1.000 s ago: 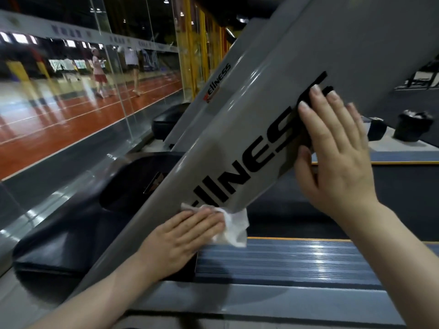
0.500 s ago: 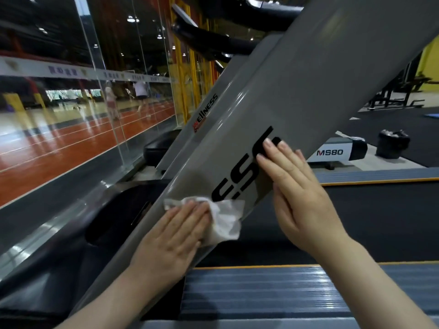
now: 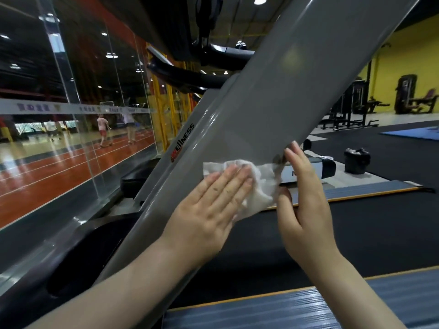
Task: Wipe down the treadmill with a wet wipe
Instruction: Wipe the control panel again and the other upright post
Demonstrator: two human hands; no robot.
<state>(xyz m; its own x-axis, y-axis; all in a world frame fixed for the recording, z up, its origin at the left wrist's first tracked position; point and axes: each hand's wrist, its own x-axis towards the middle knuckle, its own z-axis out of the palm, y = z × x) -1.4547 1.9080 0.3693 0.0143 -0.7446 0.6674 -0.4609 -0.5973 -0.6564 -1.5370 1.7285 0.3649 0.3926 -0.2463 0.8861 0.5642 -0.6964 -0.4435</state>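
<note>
Both hands have climbed the grey treadmill upright (image 3: 273,110) toward frame centre. The left hand (image 3: 209,210), fingers flat, presses the wet wipe (image 3: 259,186) against it to scrub; the right hand (image 3: 301,198), fingers straight, touches the upright's edge, probably bracing.

The left hand (image 3: 209,207) lies flat, fingers straight, pressing a crumpled white wet wipe (image 3: 256,184) against the slanted grey treadmill upright (image 3: 273,96). The right hand (image 3: 301,198), fingers straight too, rests along the upright's right edge, just beside the wipe. A black bin (image 3: 357,160) stands on the floor beyond.
</note>
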